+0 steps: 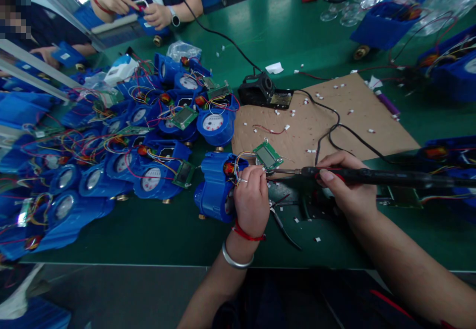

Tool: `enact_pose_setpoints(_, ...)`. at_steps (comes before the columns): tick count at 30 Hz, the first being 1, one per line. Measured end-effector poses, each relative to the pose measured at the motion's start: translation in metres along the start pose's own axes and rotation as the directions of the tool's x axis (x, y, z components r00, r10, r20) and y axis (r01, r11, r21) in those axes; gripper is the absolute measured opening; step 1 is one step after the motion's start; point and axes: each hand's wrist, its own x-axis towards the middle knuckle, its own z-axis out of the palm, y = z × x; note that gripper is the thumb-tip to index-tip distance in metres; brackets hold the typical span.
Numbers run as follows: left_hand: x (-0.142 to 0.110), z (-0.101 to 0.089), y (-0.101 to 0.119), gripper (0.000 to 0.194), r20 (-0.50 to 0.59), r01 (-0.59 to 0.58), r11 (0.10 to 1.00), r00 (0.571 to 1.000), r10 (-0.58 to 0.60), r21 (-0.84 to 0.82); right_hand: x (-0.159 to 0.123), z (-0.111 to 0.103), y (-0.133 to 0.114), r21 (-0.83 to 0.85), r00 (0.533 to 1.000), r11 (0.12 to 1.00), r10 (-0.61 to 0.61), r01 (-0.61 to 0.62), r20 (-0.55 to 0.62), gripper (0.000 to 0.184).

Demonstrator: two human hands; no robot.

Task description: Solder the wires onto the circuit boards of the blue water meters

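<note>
My left hand (252, 200) is closed beside a blue water meter (212, 185), its fingertips at the lower edge of a green circuit board with a small display (267, 155). What the fingers pinch is hidden. Coloured wires run from the meter towards the board. A soldering iron (357, 176) is gripped in my right hand (347, 187). Its metal tip points left and reaches the board's lower edge close to my left fingertips; whether it touches cannot be told. Below lies a pair of pliers (284, 227), partly covered by my left hand.
Several wired blue meters (150, 177) crowd the left; more stand at right. A soldering iron stand (262, 91) sits on a cardboard sheet (334, 115) scattered with small white connectors. The iron's black cable (336, 120) loops across it. Across the table, a person's hands (156, 16) hold another meter.
</note>
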Motion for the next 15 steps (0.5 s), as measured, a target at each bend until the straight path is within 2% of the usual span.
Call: enact_pose_setpoints(15, 0.0001, 0.0009, 0.0001, 0.015, -0.012, -0.003, 1.0, 1.0, 0.003, 0.002, 0.0014, 0.0017, -0.0019, -0.062, 0.999, 0.997, -0.048, 0.049, 0.016, 0.007)
